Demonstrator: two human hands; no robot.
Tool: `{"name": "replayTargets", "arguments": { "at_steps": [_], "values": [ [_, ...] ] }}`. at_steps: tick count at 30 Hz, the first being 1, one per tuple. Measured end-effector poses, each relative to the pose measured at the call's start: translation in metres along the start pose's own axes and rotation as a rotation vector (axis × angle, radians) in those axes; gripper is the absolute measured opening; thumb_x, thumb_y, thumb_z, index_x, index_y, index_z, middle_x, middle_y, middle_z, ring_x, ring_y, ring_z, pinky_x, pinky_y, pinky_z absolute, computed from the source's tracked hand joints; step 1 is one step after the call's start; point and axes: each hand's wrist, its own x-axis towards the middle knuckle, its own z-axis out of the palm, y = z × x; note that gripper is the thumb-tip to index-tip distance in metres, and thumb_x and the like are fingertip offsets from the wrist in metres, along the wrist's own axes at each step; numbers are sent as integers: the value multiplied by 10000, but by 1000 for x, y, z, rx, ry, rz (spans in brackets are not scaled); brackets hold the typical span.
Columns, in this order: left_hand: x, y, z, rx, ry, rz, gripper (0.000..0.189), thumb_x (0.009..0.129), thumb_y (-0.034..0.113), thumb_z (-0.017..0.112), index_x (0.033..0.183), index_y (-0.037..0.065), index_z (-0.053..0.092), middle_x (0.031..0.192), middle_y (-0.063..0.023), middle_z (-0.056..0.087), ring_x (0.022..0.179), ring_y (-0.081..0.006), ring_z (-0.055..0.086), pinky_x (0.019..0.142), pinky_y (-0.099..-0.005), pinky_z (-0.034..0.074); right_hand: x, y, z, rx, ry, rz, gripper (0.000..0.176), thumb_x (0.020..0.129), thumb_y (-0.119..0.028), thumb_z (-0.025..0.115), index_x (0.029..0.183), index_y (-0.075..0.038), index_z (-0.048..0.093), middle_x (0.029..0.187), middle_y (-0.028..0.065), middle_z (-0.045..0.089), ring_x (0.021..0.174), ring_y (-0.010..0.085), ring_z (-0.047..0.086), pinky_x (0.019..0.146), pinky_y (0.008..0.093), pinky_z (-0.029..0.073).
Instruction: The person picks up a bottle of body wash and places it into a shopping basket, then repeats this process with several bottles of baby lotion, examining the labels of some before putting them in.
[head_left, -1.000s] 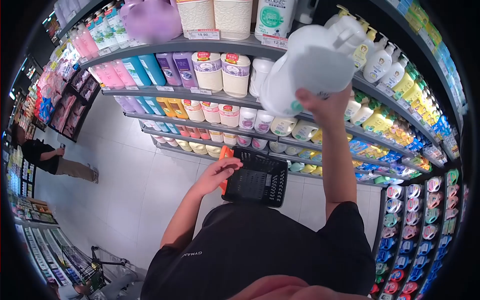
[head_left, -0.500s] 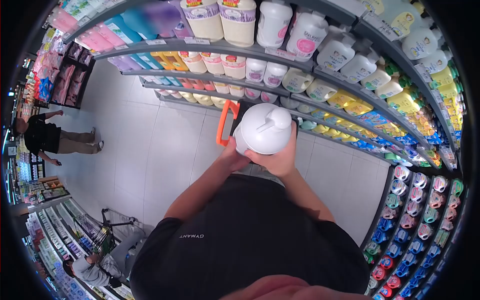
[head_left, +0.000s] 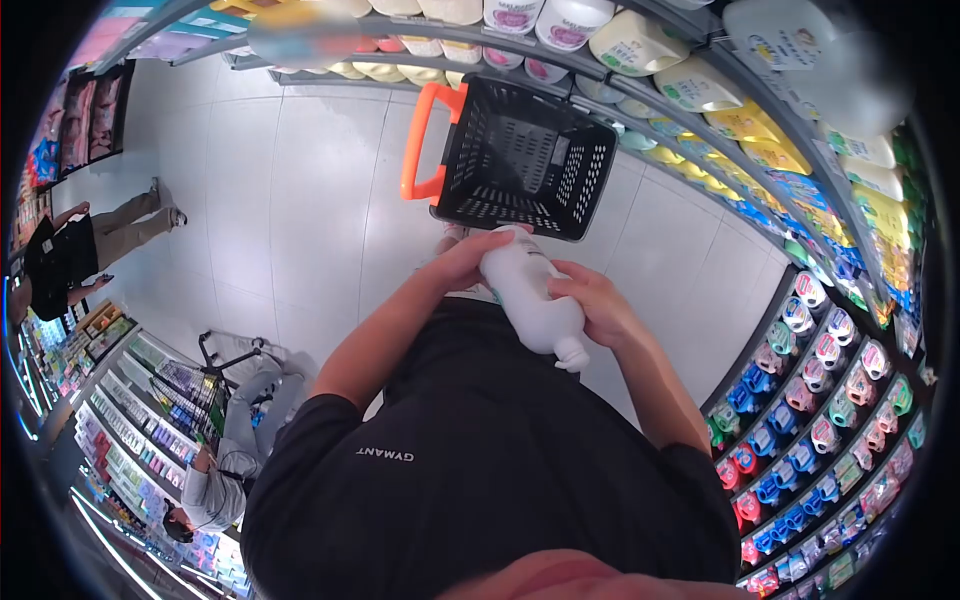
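Bottle (head_left: pixel 535 300) in white is lying slantwise between the person's two hands, its rounded base pointing outward and its pump end (head_left: pixel 571 355) pointing back toward the black shirt (head_left: pixel 480 460). The left grip (head_left: pixel 478 257) is closing around the base end from the left, with small dark print showing near its fingertips. The right grip (head_left: pixel 600 302) is holding the other side, its fingertips pressing on the bottle's body about halfway along. Both hands are thus gripping the same bottle, in front of the person's belly.

Just beyond the hands, a black basket (head_left: pixel 525 150) is opening upward, its walls showing rows of holes and its orange handle (head_left: pixel 411 155) sticking out to the left. Pale floor tiles (head_left: pixel 260 230) are spreading around it. Past the basket, shelves are carrying white, cream and yellow bottles (head_left: pixel 740 120); lower on the right, other shelves are displaying blue, red and pale bottles (head_left: pixel 790 440) in rows.

Well off to the left, a person in a black top (head_left: pixel 62 265) is standing in the aisle. Below, another person in a grey top (head_left: pixel 212 495) is staying near a cart (head_left: pixel 190 390).
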Motion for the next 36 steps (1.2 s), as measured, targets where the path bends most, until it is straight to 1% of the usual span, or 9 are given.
{"name": "replayTargets", "arguments": {
  "at_steps": [3, 4, 9, 12, 16, 19, 25, 32, 36],
  "values": [
    [40, -9, -32, -81, 101, -156, 694, 1017, 625, 423, 1472, 104, 473, 1386, -119, 581, 1243, -310, 596, 894, -550, 568, 55, 1, -39, 39, -11, 74, 461, 991, -146, 575, 1394, 69, 510, 1228, 170, 658, 1041, 238, 690, 915, 382, 568],
    [49, -8, -41, -75, 146, -186, 667, 1051, 618, 316, 1453, 129, 525, 1369, -122, 613, 1265, -289, 585, 1010, -518, 511, 72, 4, -50, 64, -9, 107, 443, 996, -147, 562, 1380, 71, 521, 1232, 175, 660, 1050, 246, 693, 920, 393, 570],
    [80, -25, -81, -211, 515, -87, 746, 1051, 645, 235, 1513, 89, 418, 1440, -138, 554, 1283, -317, 560, 1037, -523, 473, 202, -4, -103, 281, 104, 108, 353, 1001, -129, 532, 1275, 90, 575, 1210, 193, 675, 1081, 273, 688, 963, 447, 566],
    [80, -40, -112, -236, 411, -121, 731, 1060, 627, 232, 1523, 84, 392, 1428, -149, 561, 1275, -311, 561, 1033, -508, 473, 326, 11, -144, 361, 163, -4, 357, 1020, -120, 491, 1301, 95, 543, 1257, 195, 652, 1138, 290, 664, 1022, 468, 537],
    [68, -65, -125, -219, 320, -174, 678, 1081, 576, 240, 1486, 63, 419, 1364, -151, 585, 1236, -294, 572, 1033, -486, 476, 479, 26, -200, 469, 233, 62, 360, 1026, -124, 477, 1363, -14, 539, 1287, 162, 646, 1172, 303, 654, 1033, 503, 528],
    [55, -81, -130, -237, 243, -221, 640, 1090, 536, 276, 1473, 46, 427, 1345, -148, 587, 1224, -275, 576, 1040, -471, 475, 544, 16, -201, 335, 395, 115, 329, 1047, -135, 424, 1303, -3, 584, 1293, 169, 649, 1160, 304, 664, 1011, 525, 546],
    [40, -103, -138, -195, 72, -236, 608, 1095, 467, 374, 1507, 21, 397, 1386, -131, 568, 1272, -232, 547, 1060, -415, 459, 699, 41, -241, 435, 300, 96, 341, 1059, -165, 398, 1297, -22, 595, 1290, 164, 651, 1164, 314, 662, 1042, 541, 524],
    [37, -109, -156, -126, -6, -302, 543, 1106, 361, 385, 1533, 27, 357, 1431, -109, 526, 1301, -208, 519, 1070, -374, 431, 746, 19, -222, 528, 330, 69, 300, 1050, -229, 444, 1253, -92, 617, 1307, 116, 641, 1145, 289, 654, 941, 526, 543],
    [38, -109, -165, -134, 17, -314, 554, 1105, 367, 382, 1547, 35, 344, 1448, -107, 519, 1333, -203, 496, 1077, -370, 418, 808, 41, -263, 442, 289, 134, 275, 1041, -259, 472, 1234, -141, 629, 1251, 71, 666, 1076, 266, 664, 867, 512, 539]
  ]
}}
